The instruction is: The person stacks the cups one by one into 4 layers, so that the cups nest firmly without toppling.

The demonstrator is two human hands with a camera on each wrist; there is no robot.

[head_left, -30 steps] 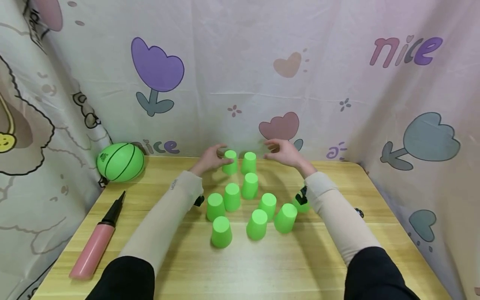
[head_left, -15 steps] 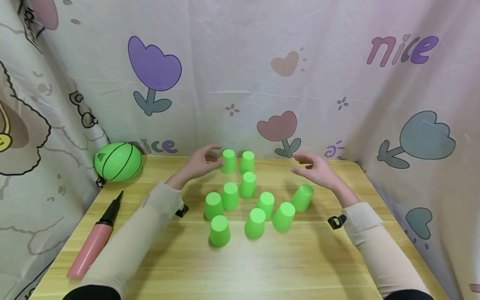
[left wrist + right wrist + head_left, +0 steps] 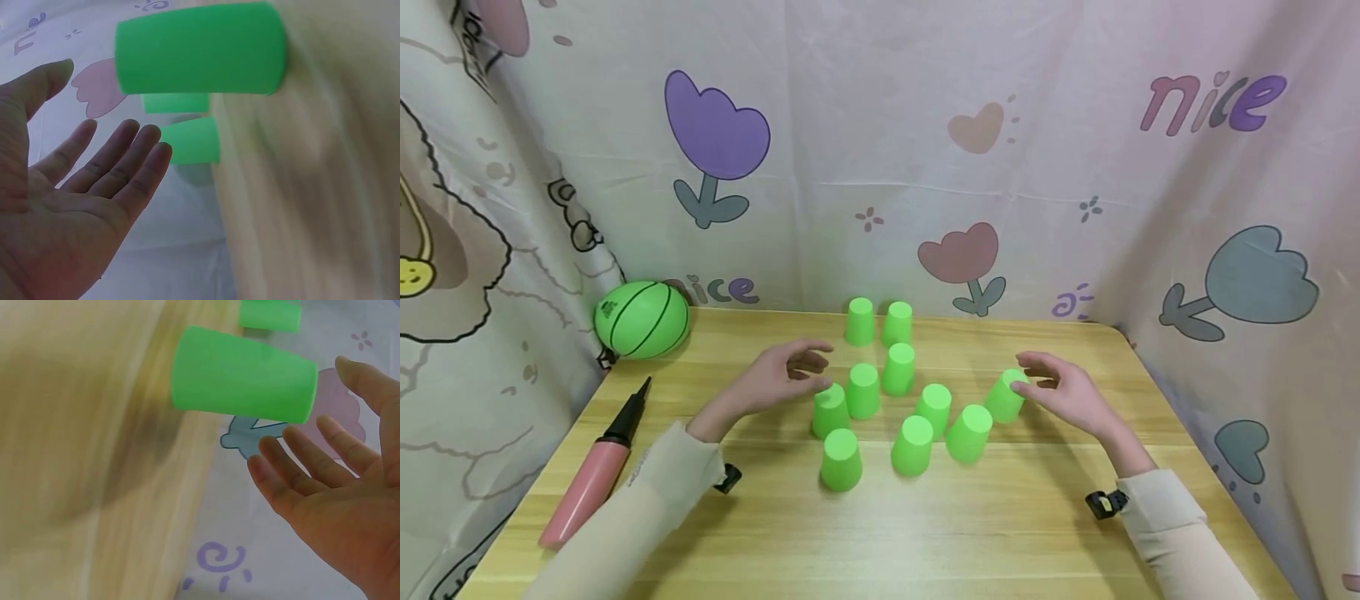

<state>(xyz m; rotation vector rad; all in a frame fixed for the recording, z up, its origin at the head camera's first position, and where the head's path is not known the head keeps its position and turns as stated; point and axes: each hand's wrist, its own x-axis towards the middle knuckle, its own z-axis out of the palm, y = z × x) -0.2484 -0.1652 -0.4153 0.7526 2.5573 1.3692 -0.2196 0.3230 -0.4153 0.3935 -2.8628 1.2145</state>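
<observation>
Several green cups stand upside down on the wooden table (image 3: 1000, 533), two of them at the back (image 3: 859, 321). My left hand (image 3: 820, 367) hovers with relaxed fingers just left of a cup in the left row (image 3: 830, 410). In the left wrist view the left hand (image 3: 119, 134) shows an open palm, apart from the nearest cup (image 3: 200, 47). My right hand (image 3: 1022, 372) is open beside the rightmost cup (image 3: 1004, 396), fingertips at its top; contact is unclear. The right wrist view shows the right hand (image 3: 312, 419) with straight fingers just behind that cup (image 3: 244, 375). Neither hand holds anything.
A green ball (image 3: 642, 320) lies at the back left corner and a pink hand pump (image 3: 591, 479) along the left edge. A patterned curtain (image 3: 1075, 167) closes the back and both sides. Bare wood lies in front of the cups.
Both hands have drawn back from the two far cups toward me. The left now sits by the left row, the right by the rightmost cup. The cups stayed put.
</observation>
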